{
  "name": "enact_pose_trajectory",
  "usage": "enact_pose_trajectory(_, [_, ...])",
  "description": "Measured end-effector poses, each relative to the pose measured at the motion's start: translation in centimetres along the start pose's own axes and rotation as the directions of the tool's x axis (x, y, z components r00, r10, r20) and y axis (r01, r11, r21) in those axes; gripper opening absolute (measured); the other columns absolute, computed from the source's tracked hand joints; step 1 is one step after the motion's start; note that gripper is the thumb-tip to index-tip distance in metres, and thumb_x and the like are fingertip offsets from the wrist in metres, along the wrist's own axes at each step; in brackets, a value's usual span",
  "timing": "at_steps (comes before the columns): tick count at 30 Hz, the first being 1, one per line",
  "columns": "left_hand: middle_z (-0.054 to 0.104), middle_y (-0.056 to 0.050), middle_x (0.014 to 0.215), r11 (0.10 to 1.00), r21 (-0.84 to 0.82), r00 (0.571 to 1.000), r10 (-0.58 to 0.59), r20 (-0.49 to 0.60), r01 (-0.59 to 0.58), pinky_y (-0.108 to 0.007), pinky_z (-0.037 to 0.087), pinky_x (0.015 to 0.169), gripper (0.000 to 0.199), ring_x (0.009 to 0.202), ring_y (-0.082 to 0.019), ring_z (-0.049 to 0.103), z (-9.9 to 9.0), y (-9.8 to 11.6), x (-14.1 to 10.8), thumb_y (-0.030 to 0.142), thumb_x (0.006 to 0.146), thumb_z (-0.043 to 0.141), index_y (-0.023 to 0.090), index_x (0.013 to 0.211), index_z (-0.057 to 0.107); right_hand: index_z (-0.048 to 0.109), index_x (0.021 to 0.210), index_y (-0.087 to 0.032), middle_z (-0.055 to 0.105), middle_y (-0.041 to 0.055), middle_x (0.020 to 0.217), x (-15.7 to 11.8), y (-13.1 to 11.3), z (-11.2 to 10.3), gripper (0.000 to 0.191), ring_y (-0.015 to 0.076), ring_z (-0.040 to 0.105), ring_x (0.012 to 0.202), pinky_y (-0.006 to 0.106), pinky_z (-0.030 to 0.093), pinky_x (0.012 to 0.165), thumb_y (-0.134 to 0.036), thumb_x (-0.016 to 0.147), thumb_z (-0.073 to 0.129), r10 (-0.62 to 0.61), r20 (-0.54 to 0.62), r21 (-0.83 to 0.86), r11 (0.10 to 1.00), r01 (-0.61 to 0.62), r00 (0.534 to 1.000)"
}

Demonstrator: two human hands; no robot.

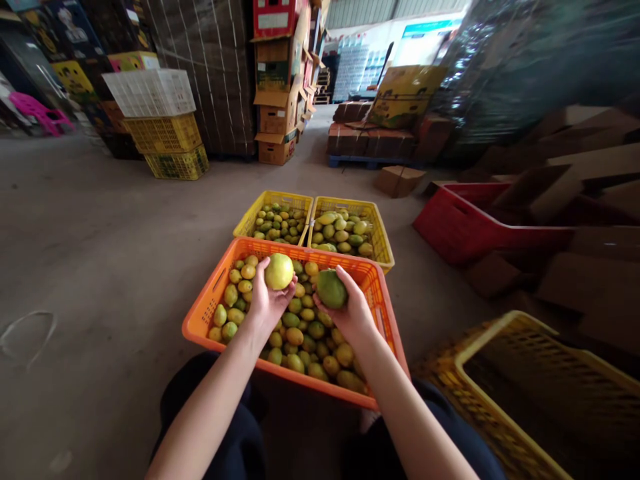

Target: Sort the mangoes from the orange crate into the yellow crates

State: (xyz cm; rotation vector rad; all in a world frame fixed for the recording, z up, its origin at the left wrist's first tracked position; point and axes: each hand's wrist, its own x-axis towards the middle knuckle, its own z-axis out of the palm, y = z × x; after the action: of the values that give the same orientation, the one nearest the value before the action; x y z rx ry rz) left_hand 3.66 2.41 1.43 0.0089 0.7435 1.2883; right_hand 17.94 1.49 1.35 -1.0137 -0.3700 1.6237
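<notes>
Yellow fruit (pixel 279 272) in the left hand (pixel 267 299), up over the far part of the orange crate (pixel 320 385); green fruit (pixel 331 289) in the right hand (pixel 356 312), over the same crate, farther right. Rounded and smooth-skinned, both. Probably light enough for one hand and fairly firm, yet likely to bruise if squeezed or dropped; too hard to tell by eye which is softer. Perhaps a little slippery on that smooth skin. Best taken around the widest part, with fingers cradling from below, thumb laid flat along the side, and no nail digging in.

Left hand curled partway about the yellow fruit, thumb along its side, fingers underneath. Right hand curled likewise about the green fruit, thumb along its outer side, fingers below.

Beneath both hands, inside the orange crate, many loose fruits (pixel 294 337), yellow to green. Just beyond the orange crate, side by side, a left yellow crate (pixel 245 217) and a right yellow crate (pixel 384 247), also with fruits inside. Right of the orange crate, well apart, a red crate (pixel 443 230) beside loose cardboard (pixel 595 163).
</notes>
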Motion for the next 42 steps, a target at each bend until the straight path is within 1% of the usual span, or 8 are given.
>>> enact_pose_trajectory(4, [0.064,-0.014,0.078,0.992,-0.091,0.993,-0.078,0.090,0.087,-0.026,0.051,0.050,0.048,0.058,-0.016,0.058,-0.6,0.0,0.4,0.048,0.075,0.049,0.006,0.096,0.062,0.060,0.076,-0.017,0.067,0.0032,0.064,0.3,0.0,0.1,0.021,0.0163,0.063,0.053,0.025,0.048,0.042,-0.037,0.080,0.057,0.113,0.001,0.070,0.991,-0.113,0.994])
enact_pose_trajectory(11, [0.067,-0.013,0.089,1.000,0.001,0.988,-0.012,0.157,0.012,-0.033,0.055,0.062,0.033,0.079,-0.024,0.066,-0.3,-0.5,0.6,0.028,0.083,0.042,0.012,0.106,0.059,0.059,0.081,-0.018,0.068,0.0026,0.063,0.9,0.5,-0.5,0.020,0.0160,0.061,0.047,0.024,0.046,0.037,-0.038,0.081,0.058,0.067,-0.048,0.063,0.996,-0.064,0.997])
enact_pose_trajectory(17, [0.066,-0.011,0.081,0.991,-0.045,0.991,-0.127,0.047,0.129,-0.029,0.056,0.062,0.030,0.077,-0.021,0.065,0.2,-1.1,-0.2,0.036,0.079,0.058,0.011,0.095,0.060,0.058,0.076,-0.017,0.065,0.0057,0.058,0.3,-0.2,-0.7,0.032,0.0157,0.060,0.047,0.020,0.039,0.035,-0.038,0.089,0.037,0.253,-0.017,0.142,0.958,-0.248,0.967])
enact_pose_trajectory(22, [0.065,-0.011,0.075,0.990,-0.090,0.994,-0.105,0.040,0.108,-0.030,0.054,0.056,0.028,0.067,-0.020,0.064,-0.7,-1.2,-0.1,0.038,0.077,0.054,0.012,0.086,0.062,0.058,0.077,-0.018,0.063,0.0021,0.055,0.0,-0.4,-0.4,0.022,0.0143,0.058,0.045,0.021,0.044,0.039,-0.038,0.081,0.051,0.202,-0.054,0.127,0.973,-0.194,0.978])
enact_pose_trajectory(27, [0.067,-0.008,0.077,0.986,-0.080,0.988,-0.137,0.076,0.143,-0.029,0.053,0.057,0.024,0.070,-0.019,0.065,-1.3,-1.3,0.2,0.021,0.079,0.046,0.014,0.095,0.062,0.061,0.072,-0.016,0.064,0.0031,0.057,0.2,-0.2,-0.6,0.029,0.0120,0.057,0.045,0.019,0.041,0.037,-0.043,0.080,0.052,0.226,0.082,0.149,0.960,-0.236,0.971])
enact_pose_trajectory(33, [0.062,-0.005,0.062,0.994,0.096,0.993,0.047,0.107,-0.057,-0.025,0.049,0.054,0.022,0.058,-0.015,0.061,-0.5,-1.4,-0.4,0.027,0.076,0.049,0.013,0.067,0.062,0.060,0.059,-0.018,0.064,0.0009,0.055,-0.2,0.3,-0.3,0.026,0.0140,0.058,0.047,0.023,0.044,0.041,-0.039,0.073,0.058,0.026,0.075,0.058,0.998,-0.030,0.997])
enact_pose_trajectory(38, [0.064,-0.007,0.059,0.863,0.308,0.887,0.282,0.365,-0.401,-0.024,0.046,0.057,0.033,0.058,-0.015,0.060,-0.6,-1.5,-0.8,0.031,0.076,0.047,0.012,0.056,0.066,0.062,0.053,-0.016,0.064,0.0029,0.056,-0.8,0.9,-0.1,0.028,0.0160,0.059,0.051,0.025,0.042,0.043,-0.038,0.070,0.059,-0.183,0.150,-0.052,0.980,0.193,0.972])
enact_pose_trajectory(42, [0.065,-0.007,0.061,0.816,0.332,0.847,0.317,0.427,-0.473,-0.026,0.047,0.062,0.032,0.062,-0.017,0.061,-0.9,-1.7,-1.1,0.031,0.075,0.049,0.015,0.056,0.068,0.064,0.051,-0.016,0.063,0.0018,0.056,-1.0,1.3,0.1,0.026,0.0145,0.057,0.050,0.026,0.043,0.047,-0.034,0.068,0.060,-0.270,0.158,-0.066,0.957,0.283,0.950])
